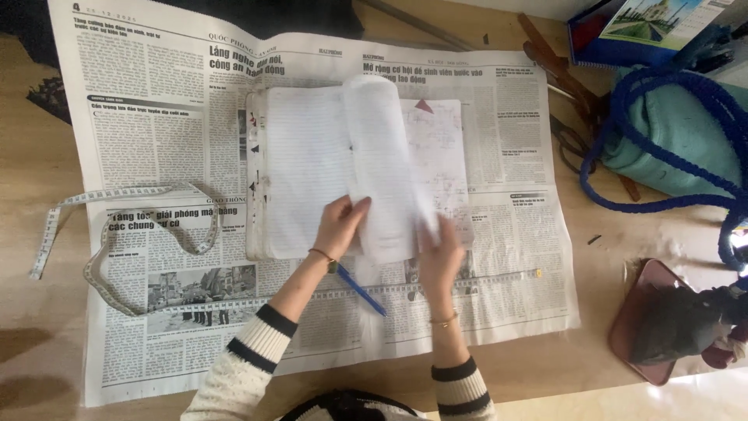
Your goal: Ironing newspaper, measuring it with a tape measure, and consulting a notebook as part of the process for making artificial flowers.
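Note:
An open lined notebook (300,168) lies on a spread newspaper (140,117). My left hand (340,226) pinches the lower edge of a lifted bundle of pages (382,164) near the spine. My right hand (440,253) holds the lower right part of the same bundle, over a scribbled page (440,148). The pages arch up between both hands. A blue pen (361,291) lies on the newspaper just below my left wrist.
A measuring tape (132,234) curls at the left and runs under my arms. At the right sit a teal bag with blue rope (670,132), scissors (573,129), a booklet (647,23) and a pink tray (639,312) with a dark object.

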